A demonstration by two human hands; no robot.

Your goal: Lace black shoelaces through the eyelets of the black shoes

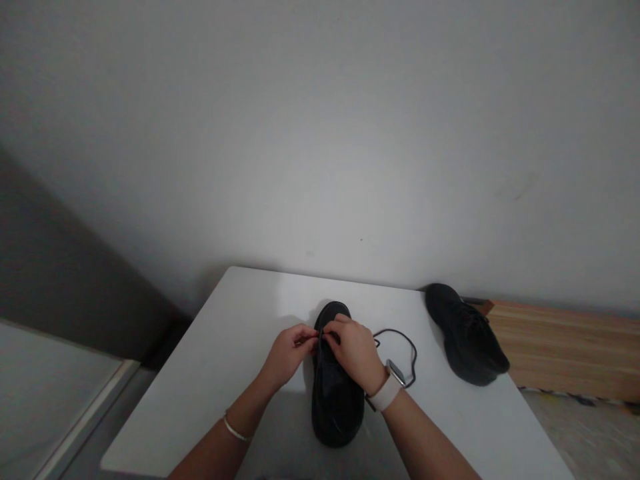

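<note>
A black shoe (pixel 334 400) lies on the white table (pixel 235 333), toe pointing away from me. My left hand (pixel 290 350) and my right hand (pixel 354 350) meet over the front of the shoe, both pinching its black lace (pixel 400 340). The rest of the lace loops loosely across the table to the right of the shoe. My right wrist wears a watch with a pale band. A thin bracelet sits on my left wrist.
A second black shoe (pixel 465 333) rests at the table's right edge. A wooden board (pixel 565 347) lies on the floor to the right. A plain white wall stands behind the table, with a dark wall to the left.
</note>
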